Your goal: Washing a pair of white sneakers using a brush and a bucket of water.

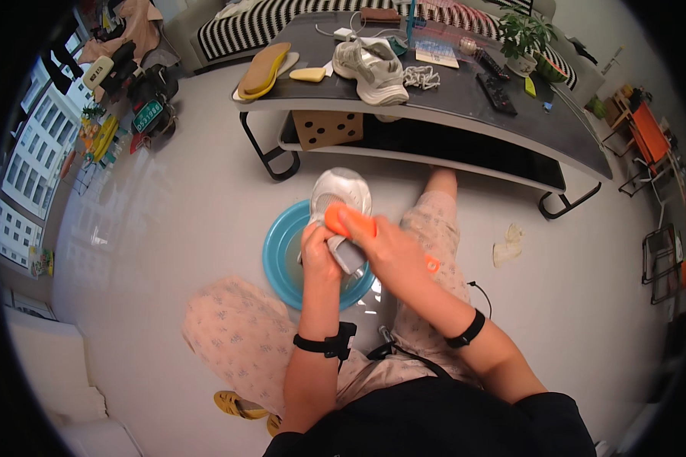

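My left hand (322,255) grips a pale grey-white sneaker (344,185) above a round blue basin (273,266), with the toe pointing away from me. Closed around an orange brush (349,221), my right hand (389,251) presses it against the sneaker's upper. The brush's bristles are hidden, while its handle end shows beyond my right hand. Cloudy water seems to lie in the basin, partly hidden by my arms. On the table stands another sneaker (370,70), with white shoelaces (421,77) beside it and yellow insoles (265,70) to its left.
A low dark table (450,103) with a lower shelf spans the far side. It carries remotes (497,93), a potted plant (522,42) and a pale yellow oblong thing (307,75). Cream gloves (508,246) lie on the floor at right; yellow slippers (240,405) are near left.
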Motion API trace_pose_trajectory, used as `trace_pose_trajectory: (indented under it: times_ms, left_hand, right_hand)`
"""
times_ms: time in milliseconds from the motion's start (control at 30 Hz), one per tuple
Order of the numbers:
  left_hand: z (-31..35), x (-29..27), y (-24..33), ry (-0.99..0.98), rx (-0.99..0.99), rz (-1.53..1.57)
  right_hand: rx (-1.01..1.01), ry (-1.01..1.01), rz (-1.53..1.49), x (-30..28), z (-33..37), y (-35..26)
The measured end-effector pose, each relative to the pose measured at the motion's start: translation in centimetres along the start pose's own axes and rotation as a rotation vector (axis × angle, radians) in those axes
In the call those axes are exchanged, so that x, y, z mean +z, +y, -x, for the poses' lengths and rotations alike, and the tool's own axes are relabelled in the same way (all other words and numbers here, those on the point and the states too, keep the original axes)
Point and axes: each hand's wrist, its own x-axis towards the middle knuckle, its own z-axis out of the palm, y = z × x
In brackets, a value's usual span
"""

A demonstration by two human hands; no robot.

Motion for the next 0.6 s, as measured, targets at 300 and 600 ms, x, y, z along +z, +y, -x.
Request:
trace_pose_trajectory:
  times_ms: [300, 600]
  left_hand:
    - [-0.4, 0.7, -1.5, -0.105, -0.037, -0.059]
    - [-0.2, 0.9, -2.8, -0.041, -0.123, -0.303]
  right_hand:
    - [0.03, -0.03, 0.044, 1.6, 0.0, 0.9]
    - [0.132, -0.044, 0.13, 1.4, 1.0, 1.7]
